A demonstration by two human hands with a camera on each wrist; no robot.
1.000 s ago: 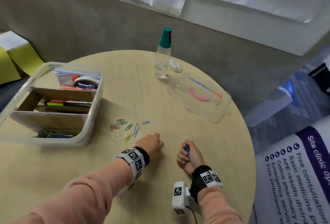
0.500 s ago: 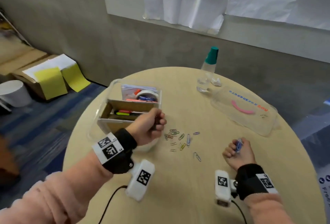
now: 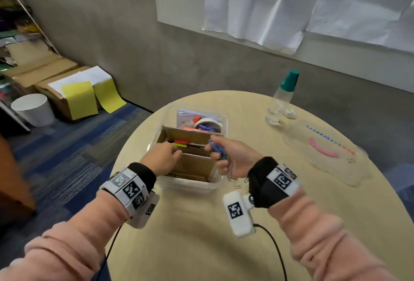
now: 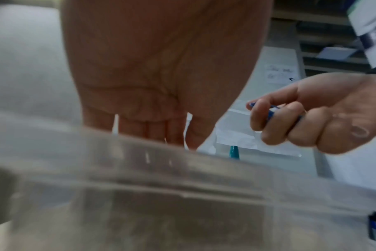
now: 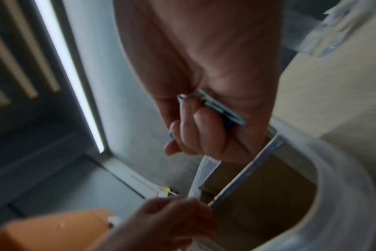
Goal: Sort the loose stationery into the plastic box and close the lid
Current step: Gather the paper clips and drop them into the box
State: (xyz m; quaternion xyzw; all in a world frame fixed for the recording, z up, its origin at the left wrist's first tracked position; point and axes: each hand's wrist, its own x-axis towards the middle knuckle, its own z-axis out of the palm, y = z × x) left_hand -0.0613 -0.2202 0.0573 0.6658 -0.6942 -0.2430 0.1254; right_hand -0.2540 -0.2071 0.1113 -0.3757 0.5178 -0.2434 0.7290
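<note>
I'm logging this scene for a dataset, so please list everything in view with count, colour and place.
Plastic box: one, clear, table's left, cardboard dividers inside.
Lid: one, clear, pink handle, table's right.
Tape roll: one, white, box's far compartment.
Markers: several, orange, green, middle compartment.
Loose paper clips: several, mixed colours, right of box.
Bottle: one, clear, teal cap, far edge.
Bin: one, white, floor.
Left hand: over box.
Right hand: grips blue clips.

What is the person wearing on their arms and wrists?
Fuzzy pink sleeves cover both arms. Each wrist has a black band with white squares of black-and-white code patterns. A small white camera box hangs under each wrist, with a thin black cable.
</note>
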